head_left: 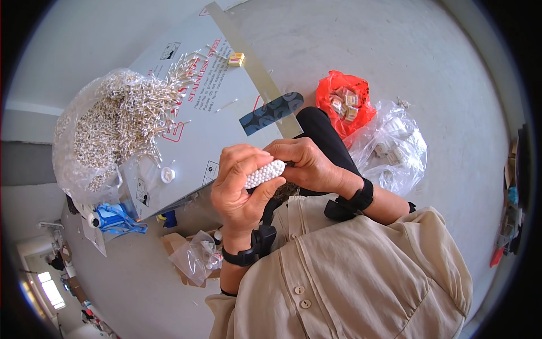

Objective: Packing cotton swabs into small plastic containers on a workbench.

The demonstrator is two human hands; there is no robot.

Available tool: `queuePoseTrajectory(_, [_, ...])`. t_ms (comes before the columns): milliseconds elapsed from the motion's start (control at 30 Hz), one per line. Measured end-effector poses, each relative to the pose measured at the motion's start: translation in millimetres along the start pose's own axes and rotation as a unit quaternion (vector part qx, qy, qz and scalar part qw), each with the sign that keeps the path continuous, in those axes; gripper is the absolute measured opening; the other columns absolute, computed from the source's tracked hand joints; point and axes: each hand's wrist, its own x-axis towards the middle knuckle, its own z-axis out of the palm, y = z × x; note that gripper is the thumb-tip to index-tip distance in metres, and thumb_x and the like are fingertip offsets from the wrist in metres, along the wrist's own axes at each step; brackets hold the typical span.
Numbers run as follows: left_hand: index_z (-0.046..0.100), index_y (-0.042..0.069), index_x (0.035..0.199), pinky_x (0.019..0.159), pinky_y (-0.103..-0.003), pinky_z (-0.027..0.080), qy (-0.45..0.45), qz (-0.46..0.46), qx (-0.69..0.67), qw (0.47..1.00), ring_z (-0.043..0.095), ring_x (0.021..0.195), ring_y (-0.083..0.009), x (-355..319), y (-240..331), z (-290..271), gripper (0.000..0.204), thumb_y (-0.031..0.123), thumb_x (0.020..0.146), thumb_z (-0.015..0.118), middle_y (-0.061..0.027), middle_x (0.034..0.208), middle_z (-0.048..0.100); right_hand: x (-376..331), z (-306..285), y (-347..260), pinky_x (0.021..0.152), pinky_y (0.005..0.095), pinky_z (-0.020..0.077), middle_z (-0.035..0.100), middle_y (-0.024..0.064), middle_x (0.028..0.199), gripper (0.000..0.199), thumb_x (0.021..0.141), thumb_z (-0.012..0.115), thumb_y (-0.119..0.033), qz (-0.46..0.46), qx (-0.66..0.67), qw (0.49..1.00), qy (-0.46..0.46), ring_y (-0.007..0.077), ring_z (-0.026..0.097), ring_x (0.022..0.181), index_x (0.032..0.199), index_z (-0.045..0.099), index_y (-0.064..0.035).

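Observation:
In front of my body, my left hand [240, 183] is closed around a tight bundle of cotton swabs [265, 174], its round white tips packed together and facing me. My right hand [310, 164] is at the right end of the bundle, thumb and fingers bent and drawn together. Whatever its fingertips pinch is hidden behind the hand. To the left, a large heap of loose cotton swabs [121, 121] spills from a clear plastic bag [70, 150] onto a table with a film-covered metal sheet [186, 135].
A small yellow box [236, 59] and a small round white container [167, 175] stand on the table. Right of my leg lie a red bag [361, 113] with small boxes and a clear bag [409, 152]. A cardboard box [178, 243] and a blue strapped item [116, 217] are lower left.

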Motion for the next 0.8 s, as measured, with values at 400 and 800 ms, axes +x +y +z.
queuePoseTrajectory(400, [0.066,0.001,0.091,0.075,-0.033,0.05,-0.013,0.047,0.066,0.997,0.06,0.085,-0.0241,-2.6,-6.5,3.8,0.031,0.016,0.071,0.084,-0.008,0.088,0.064,0.5,0.1,1.0,0.069,0.0367,0.0506,0.066,0.0134,0.087,0.024,0.076,0.071,0.002,-0.01,-0.008,1.0,-0.001,0.0311,0.064,0.079,0.099,0.065,0.0018])
queuePoseTrajectory(800, [0.065,-0.004,0.104,0.099,-0.036,0.043,-0.033,-0.16,-0.132,0.978,0.055,0.115,-0.025,-7.4,-5.8,0.2,0.034,0.003,0.072,0.056,-0.0197,0.121,0.059,0.3,-3.5,-0.5,0.067,0.034,0.0518,0.067,0.0129,0.084,0.025,0.076,0.074,-0.002,0.037,-0.063,0.996,0.044,0.0269,0.067,0.078,0.1,0.067,-0.002])
